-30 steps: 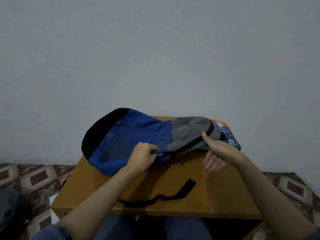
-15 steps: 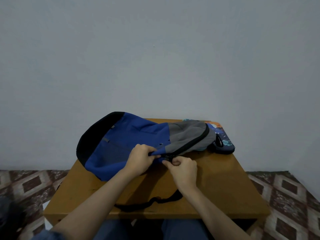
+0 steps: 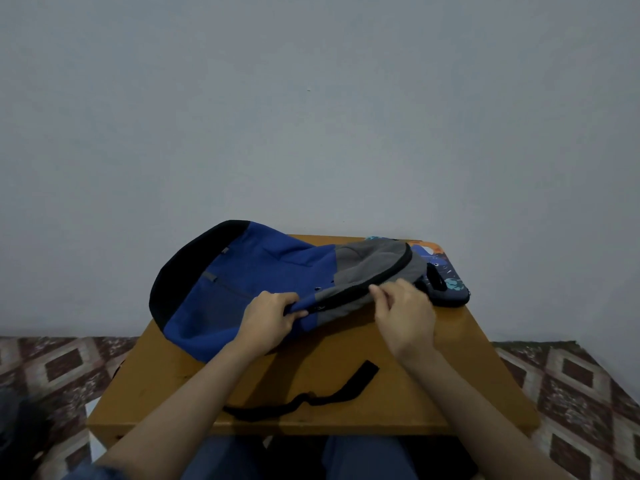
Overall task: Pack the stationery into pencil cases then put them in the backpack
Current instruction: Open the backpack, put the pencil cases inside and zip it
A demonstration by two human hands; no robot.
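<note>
forearms (image 3: 180, 403) bare | left sleeve (image 3: 88, 472) blue | trousers (image 3: 363, 459) dark blue

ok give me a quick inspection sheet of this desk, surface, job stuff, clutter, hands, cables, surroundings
surface: wooden table, plain brown top
job's things: blue, grey and black backpack lies flat; patterned pencil case at the far right corner, partly hidden by the backpack's grey end; no loose stationery seen
clutter: nothing seen
hands: left hand grips the backpack's blue fabric by the zip; right hand pinches the zip edge on the grey part
cables: nothing seen; a black strap trails toward the near edge
surroundings: plain wall behind, patterned floor on both sides
</note>
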